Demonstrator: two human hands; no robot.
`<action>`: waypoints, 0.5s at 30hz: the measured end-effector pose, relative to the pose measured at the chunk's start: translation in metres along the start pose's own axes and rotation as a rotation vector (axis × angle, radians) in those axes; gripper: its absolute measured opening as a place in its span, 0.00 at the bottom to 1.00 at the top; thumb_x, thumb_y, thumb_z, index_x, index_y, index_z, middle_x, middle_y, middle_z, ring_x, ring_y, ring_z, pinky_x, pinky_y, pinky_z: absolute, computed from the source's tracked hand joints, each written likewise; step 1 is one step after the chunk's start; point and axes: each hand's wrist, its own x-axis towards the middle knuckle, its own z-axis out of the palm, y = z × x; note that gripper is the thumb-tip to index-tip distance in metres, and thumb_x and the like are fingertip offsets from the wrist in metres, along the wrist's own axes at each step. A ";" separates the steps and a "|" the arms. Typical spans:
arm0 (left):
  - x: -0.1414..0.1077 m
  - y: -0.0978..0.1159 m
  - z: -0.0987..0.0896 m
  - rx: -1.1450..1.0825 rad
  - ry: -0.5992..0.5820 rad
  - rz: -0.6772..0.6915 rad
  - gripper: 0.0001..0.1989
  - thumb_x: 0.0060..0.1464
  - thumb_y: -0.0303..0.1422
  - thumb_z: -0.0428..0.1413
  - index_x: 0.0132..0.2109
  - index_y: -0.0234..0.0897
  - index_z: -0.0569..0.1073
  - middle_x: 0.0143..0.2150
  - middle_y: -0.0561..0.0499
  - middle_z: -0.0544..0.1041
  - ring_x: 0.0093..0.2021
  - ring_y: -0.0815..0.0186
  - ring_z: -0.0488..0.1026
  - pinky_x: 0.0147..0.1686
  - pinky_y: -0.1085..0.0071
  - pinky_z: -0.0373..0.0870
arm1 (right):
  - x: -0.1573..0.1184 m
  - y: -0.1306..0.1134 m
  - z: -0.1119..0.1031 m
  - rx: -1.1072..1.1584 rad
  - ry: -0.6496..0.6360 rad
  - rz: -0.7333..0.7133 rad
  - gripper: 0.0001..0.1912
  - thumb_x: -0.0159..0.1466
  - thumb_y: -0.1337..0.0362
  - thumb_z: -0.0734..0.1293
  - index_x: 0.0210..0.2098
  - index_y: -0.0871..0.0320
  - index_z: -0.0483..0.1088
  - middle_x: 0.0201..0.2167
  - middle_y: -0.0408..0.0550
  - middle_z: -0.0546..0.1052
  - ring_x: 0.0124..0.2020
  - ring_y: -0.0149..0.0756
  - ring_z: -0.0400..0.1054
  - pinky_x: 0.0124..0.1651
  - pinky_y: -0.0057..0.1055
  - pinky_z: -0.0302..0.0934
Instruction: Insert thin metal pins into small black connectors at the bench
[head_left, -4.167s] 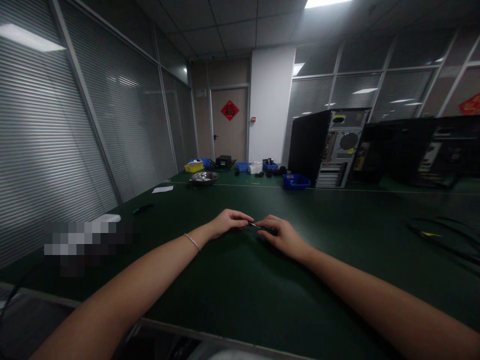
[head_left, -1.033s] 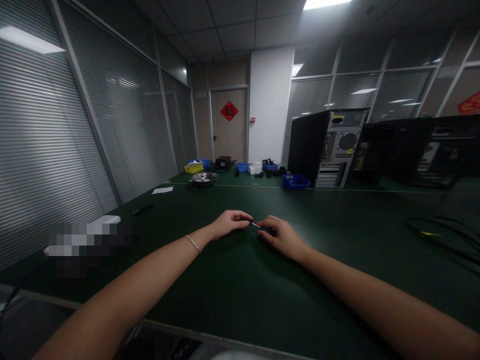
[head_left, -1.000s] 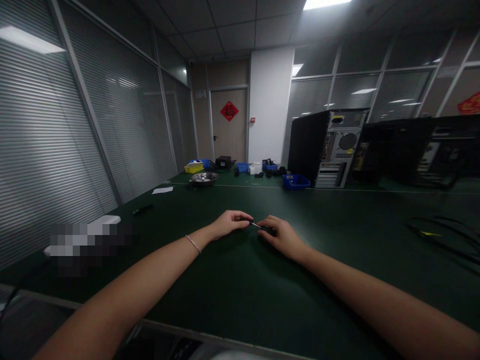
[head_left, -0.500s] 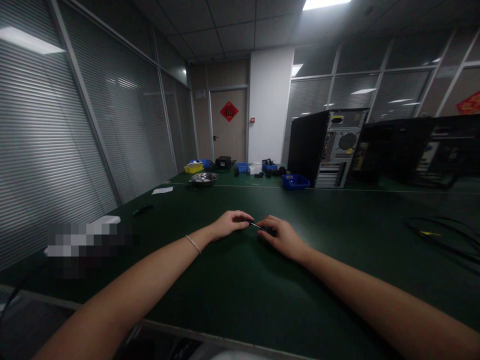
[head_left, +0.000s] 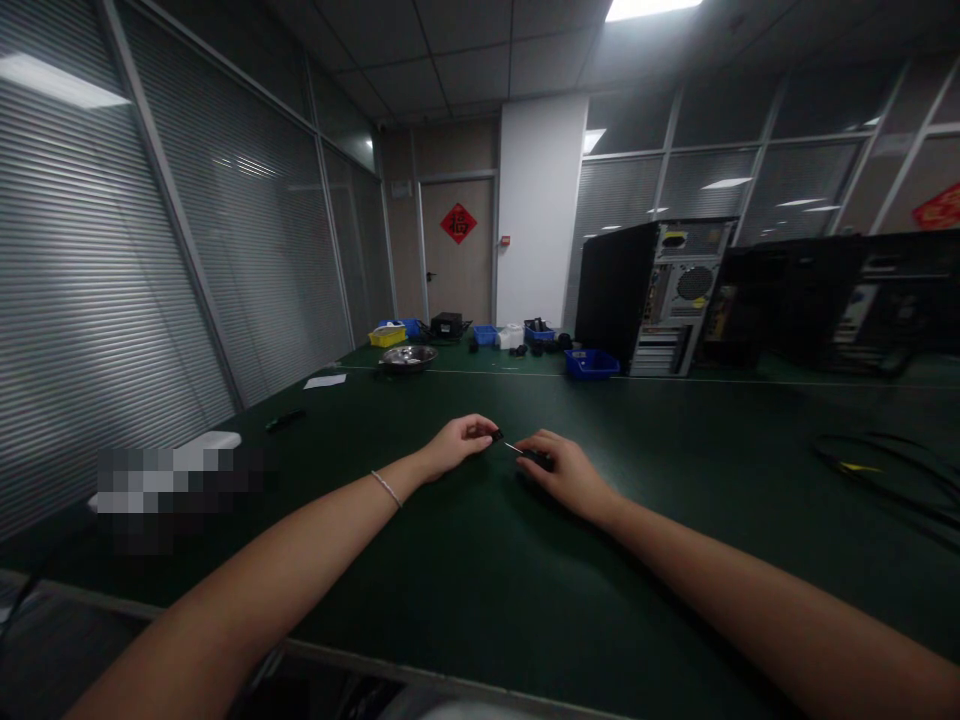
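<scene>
A green worktop (head_left: 465, 570) fills the lower half of the view. On its far right stands a black tower (head_left: 615, 300), upright, its metal back panel turned partly this way. Nearer on the right lies a looped black cable (head_left: 829, 457) with a yellow tag. A shiny metal bowl (head_left: 409, 369) sits at the far left, and a blue bin (head_left: 592, 371) just beside the tower. The person's right hand (head_left: 562, 468) and left hand (head_left: 454, 445) face each other over the middle, near but apart. A sheet of paper (head_left: 325, 381) and a slim green tool (head_left: 286, 421) lie to the left, well away from both hands. The right fingers are closed around the dark handle of a screwdriver (head_left: 536, 459), its thin shaft pointing left. The left fingers are pinched together on a small black part (head_left: 497, 436), which juts out toward the screwdriver tip; the two are very close, and I cannot tell whether they touch.
</scene>
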 end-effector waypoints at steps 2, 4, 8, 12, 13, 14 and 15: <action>0.001 -0.004 -0.001 -0.013 0.028 0.025 0.13 0.50 0.30 0.55 0.45 0.34 0.69 0.43 0.46 0.71 0.45 0.65 0.68 0.48 0.65 0.61 | 0.000 0.001 0.000 -0.008 0.005 0.004 0.13 0.60 0.62 0.61 0.43 0.54 0.71 0.38 0.47 0.71 0.36 0.34 0.65 0.37 0.30 0.59; 0.001 -0.005 -0.001 -0.023 0.044 0.038 0.15 0.50 0.31 0.55 0.46 0.35 0.68 0.44 0.46 0.70 0.46 0.64 0.67 0.48 0.64 0.61 | 0.001 0.001 0.001 -0.011 0.005 0.003 0.13 0.60 0.62 0.61 0.42 0.55 0.71 0.38 0.47 0.71 0.35 0.34 0.65 0.37 0.30 0.59; 0.001 -0.005 -0.001 -0.050 0.048 0.021 0.19 0.50 0.31 0.55 0.51 0.37 0.66 0.45 0.45 0.70 0.46 0.64 0.68 0.47 0.64 0.62 | 0.001 0.003 0.002 -0.013 -0.001 -0.001 0.12 0.60 0.62 0.62 0.42 0.55 0.71 0.38 0.47 0.71 0.35 0.34 0.65 0.38 0.30 0.59; 0.002 -0.004 0.000 -0.131 0.034 -0.001 0.17 0.50 0.29 0.55 0.49 0.36 0.67 0.43 0.45 0.69 0.43 0.64 0.69 0.44 0.63 0.65 | 0.001 0.002 0.001 -0.008 -0.018 0.012 0.12 0.59 0.63 0.62 0.42 0.55 0.71 0.39 0.48 0.71 0.36 0.35 0.65 0.38 0.30 0.59; 0.002 -0.005 0.000 -0.160 0.029 -0.007 0.17 0.50 0.29 0.55 0.48 0.35 0.67 0.43 0.45 0.70 0.42 0.64 0.70 0.44 0.63 0.65 | 0.001 0.001 0.001 -0.004 -0.025 0.014 0.13 0.59 0.63 0.62 0.43 0.55 0.71 0.39 0.48 0.71 0.36 0.35 0.65 0.38 0.30 0.59; 0.002 -0.005 0.000 -0.190 0.025 -0.011 0.16 0.49 0.29 0.55 0.47 0.34 0.67 0.43 0.45 0.70 0.42 0.64 0.70 0.45 0.62 0.65 | 0.000 0.000 0.000 -0.002 -0.033 0.017 0.13 0.59 0.63 0.62 0.43 0.55 0.70 0.39 0.48 0.71 0.36 0.35 0.65 0.38 0.30 0.59; 0.002 -0.006 0.000 -0.220 0.024 -0.013 0.16 0.49 0.29 0.56 0.47 0.34 0.67 0.42 0.45 0.71 0.42 0.64 0.71 0.45 0.61 0.65 | 0.000 -0.001 0.000 0.000 -0.038 0.020 0.13 0.59 0.62 0.62 0.43 0.55 0.70 0.39 0.48 0.71 0.36 0.35 0.65 0.38 0.30 0.59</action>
